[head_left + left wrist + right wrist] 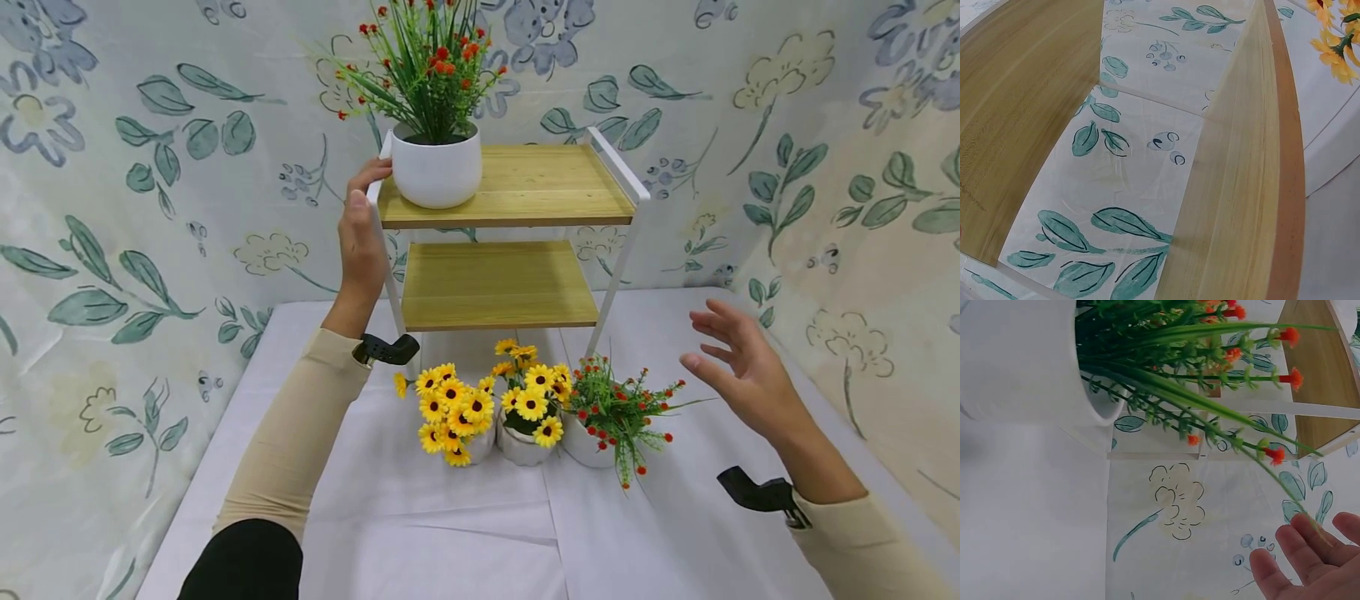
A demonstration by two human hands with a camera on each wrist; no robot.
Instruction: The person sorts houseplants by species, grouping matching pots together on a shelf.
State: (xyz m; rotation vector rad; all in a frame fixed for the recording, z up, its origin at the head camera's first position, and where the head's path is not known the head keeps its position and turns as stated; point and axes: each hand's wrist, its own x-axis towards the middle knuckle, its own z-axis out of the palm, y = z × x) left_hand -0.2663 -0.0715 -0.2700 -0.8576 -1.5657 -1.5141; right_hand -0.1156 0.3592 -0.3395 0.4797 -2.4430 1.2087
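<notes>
White pot [437,172] with red-flowered greenery [437,96]: upright at left end of top board [547,179] of stand [498,285]. Your left hand [363,242] at left rail [373,195], fingers beside pot; cannot tell whether grasping. Steady pot by its body, sparing greenery; keep base flat. Your right hand [746,377] released, fingers loosely spread, apart from stand. On surface [465,542] in front: two yellow-flowered pots [522,451], one red-flowered pot [581,446].

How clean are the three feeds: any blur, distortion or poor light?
Head view: bright, fairly even light, with the round white pot sharp-edged; left wrist view: the brown wooden shelf edge bows, probably lens distortion; right wrist view: greyish and dimmer, yet the leafy green plant with red flowers is legible.
</notes>
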